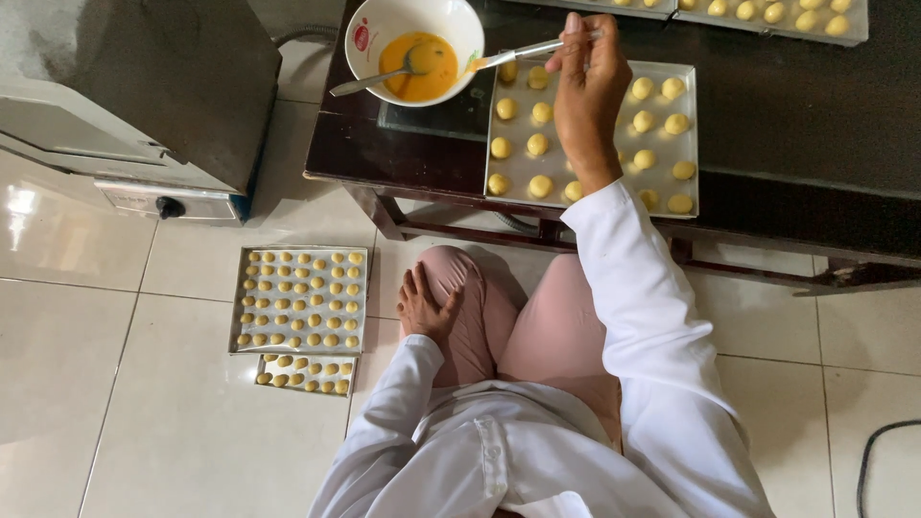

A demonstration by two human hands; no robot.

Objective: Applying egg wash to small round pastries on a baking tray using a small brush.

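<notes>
From the head camera we see our right hand [587, 91] raised over the dark bench [767, 105], fingers pinched shut around the thin handle of a brush [523, 53] whose wet tip reaches to the rim of the white bowl [384, 24] of orange egg wash. Our left hand [425, 305] lies flat and open on our knee, holding nothing. Under the right hand sits a light tray [513, 144] of small round dough balls [538, 144]. We judge that a loaded brush carried across the gap between bowl and tray could drip on the bench or pool on the tray floor beside the balls, and that the sleeve [638, 278], hanging close above the near rows, could brush or flatten them. The spoon [369, 82] leaning out of the bowl could tip if the brush knocks it. On the floor, a tray of cookies [299, 299] lies atop another one just beside our knee, where a shift of the leg could strike them. The hand and wrist hide several balls in the middle of the bench tray; the bristles are too small to make out; the further trays [767, 14] at the top edge are cut off, as is the grey oven [134, 96] at left.
</notes>
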